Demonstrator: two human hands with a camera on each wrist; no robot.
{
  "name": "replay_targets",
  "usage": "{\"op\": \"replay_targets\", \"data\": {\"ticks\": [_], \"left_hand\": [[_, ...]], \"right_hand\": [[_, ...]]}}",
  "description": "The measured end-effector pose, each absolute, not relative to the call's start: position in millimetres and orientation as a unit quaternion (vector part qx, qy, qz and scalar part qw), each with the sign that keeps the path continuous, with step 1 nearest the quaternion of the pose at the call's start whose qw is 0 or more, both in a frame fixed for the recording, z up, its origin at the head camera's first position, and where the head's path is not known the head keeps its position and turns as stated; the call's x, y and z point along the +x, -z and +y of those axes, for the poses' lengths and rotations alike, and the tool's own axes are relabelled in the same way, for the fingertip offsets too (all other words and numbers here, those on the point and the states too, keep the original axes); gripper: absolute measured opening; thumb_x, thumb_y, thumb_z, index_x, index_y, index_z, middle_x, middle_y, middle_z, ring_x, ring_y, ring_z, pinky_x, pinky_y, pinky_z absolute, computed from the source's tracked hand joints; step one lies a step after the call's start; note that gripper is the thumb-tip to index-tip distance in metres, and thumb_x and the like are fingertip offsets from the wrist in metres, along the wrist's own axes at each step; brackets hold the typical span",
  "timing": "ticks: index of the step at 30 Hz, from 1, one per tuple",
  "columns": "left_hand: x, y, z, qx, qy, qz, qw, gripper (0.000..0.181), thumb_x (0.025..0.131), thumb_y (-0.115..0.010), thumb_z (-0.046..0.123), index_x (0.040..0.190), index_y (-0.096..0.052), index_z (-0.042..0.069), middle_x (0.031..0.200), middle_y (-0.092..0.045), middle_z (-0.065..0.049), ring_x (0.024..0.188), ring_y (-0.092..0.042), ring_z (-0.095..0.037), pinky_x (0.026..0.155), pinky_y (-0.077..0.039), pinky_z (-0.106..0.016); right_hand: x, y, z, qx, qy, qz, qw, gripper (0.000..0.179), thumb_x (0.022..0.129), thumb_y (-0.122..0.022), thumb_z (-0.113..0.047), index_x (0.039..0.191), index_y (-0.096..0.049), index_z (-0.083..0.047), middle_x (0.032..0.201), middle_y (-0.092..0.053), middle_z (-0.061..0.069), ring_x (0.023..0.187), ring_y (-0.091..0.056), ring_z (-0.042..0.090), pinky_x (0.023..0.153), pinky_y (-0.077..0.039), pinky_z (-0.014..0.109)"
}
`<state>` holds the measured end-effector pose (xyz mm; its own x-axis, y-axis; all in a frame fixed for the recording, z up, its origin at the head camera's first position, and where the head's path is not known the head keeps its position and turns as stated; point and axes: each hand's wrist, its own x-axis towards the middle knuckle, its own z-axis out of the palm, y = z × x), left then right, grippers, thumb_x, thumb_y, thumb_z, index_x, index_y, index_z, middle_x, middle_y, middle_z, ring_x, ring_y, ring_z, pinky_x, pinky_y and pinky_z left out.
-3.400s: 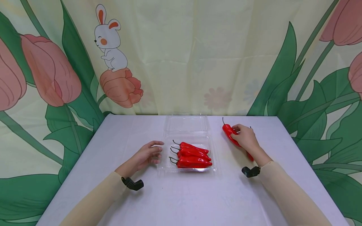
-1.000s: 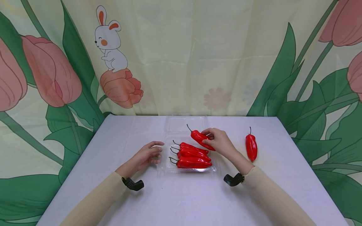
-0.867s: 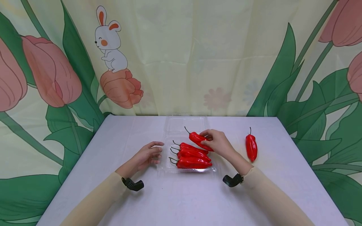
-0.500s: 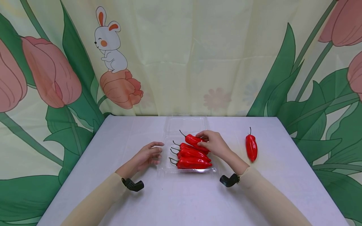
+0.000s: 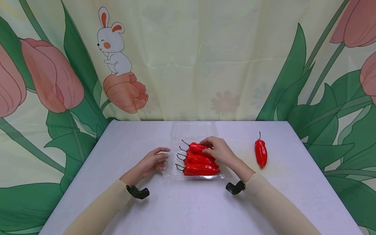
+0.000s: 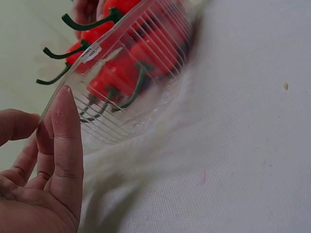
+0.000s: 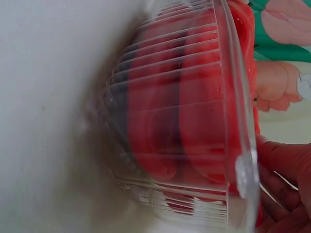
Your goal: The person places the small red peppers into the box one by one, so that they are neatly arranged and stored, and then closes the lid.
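A clear plastic clamshell container [image 5: 171, 169] lies unlatched on the table, its lid [image 5: 192, 129] folded back behind it. Several glossy red peppers with dark green stems, such as the nearest pepper [image 5: 199, 169], lie side by side in it, stems to the left. My right hand [image 5: 220, 150] holds another red pepper [image 5: 194, 147] over the rear of the row; the hand covers its tip. My left hand [image 5: 151, 162] is at the container's left side. In the left wrist view its thumb and index finger [image 6: 65, 141] pinch the container's rim.
One more red pepper [image 5: 261, 153] lies on the white-covered table [image 5: 188, 209] to the right, stem pointing away. A curtain [image 5: 176, 65] printed with tulips and a rabbit hangs behind the table.
My right hand has taken a pepper from the right side of the table and carried it left, lowering it to the back of the row in the container. The left hand has stayed put.
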<state>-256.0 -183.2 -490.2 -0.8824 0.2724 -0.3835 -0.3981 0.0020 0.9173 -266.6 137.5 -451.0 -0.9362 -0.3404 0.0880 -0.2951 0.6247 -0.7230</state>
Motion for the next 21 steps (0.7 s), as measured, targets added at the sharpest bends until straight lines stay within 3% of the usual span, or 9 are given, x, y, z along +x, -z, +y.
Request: {"op": "replay_targets", "data": {"ticks": [13, 21], "left_hand": [[-256.5, 492.8, -183.8, -0.040, -0.706, 0.666, 0.238, 0.043, 0.104, -0.059, 0.012, 0.144, -0.046, 0.005, 0.101, -0.059, -0.006, 0.076, -0.062, -0.013, 0.062, -0.059, -0.025], [-256.8, 493.5, -183.1, -0.043, -0.706, 0.667, 0.235, 0.041, 0.104, -0.058, 0.013, 0.144, -0.047, 0.006, 0.103, -0.060, -0.005, 0.075, -0.062, -0.013, 0.062, -0.059, -0.025]], "right_hand": [[-262.3, 455.6, 136.6, -0.194, 0.391, 0.899, 0.047, 0.021, 0.101, -0.064, -0.009, 0.119, -0.074, -0.014, 0.114, -0.073, 0.004, 0.098, -0.066, 0.018, 0.091, -0.060, 0.038], [-259.1, 455.2, 137.8, -0.186, 0.392, 0.900, 0.038, 0.024, 0.102, -0.061, -0.009, 0.123, -0.071, -0.013, 0.120, -0.071, 0.008, 0.099, -0.066, 0.020, 0.089, -0.061, 0.037]]}}
